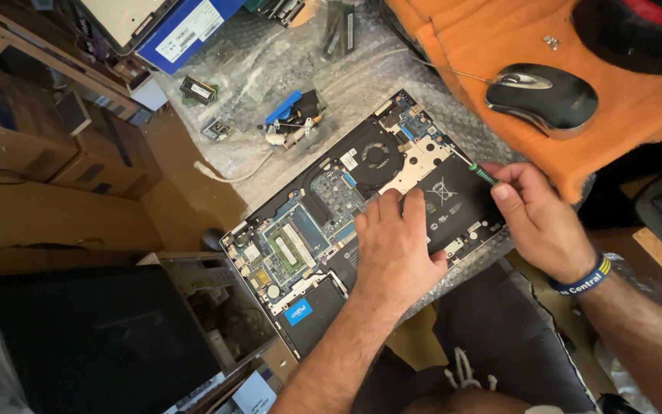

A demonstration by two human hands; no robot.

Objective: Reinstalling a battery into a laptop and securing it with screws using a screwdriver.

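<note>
We take the opened laptop (331, 230) on the bubble wrap (270, 69) as landmark. Our left hand (396, 245) lies flat on its middle, fingers spread narrow, holding nothing; keeping that weight steady should stop the chassis sliding. At its right edge our right hand (538, 218) pinches a green-handled screwdriver (483, 174), best kept upright. The tip and screw are too small to see

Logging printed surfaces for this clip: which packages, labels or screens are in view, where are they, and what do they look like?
Blue box: top left, flat, with a white rectangular label.
Blue sticker: on the black drive at the open laptop's lower corner.
Battery: black, white markings, beside the right hand.
Wristband: right wrist, blue with yellow edge.
Cardboard boxes: far left, brown.
</note>
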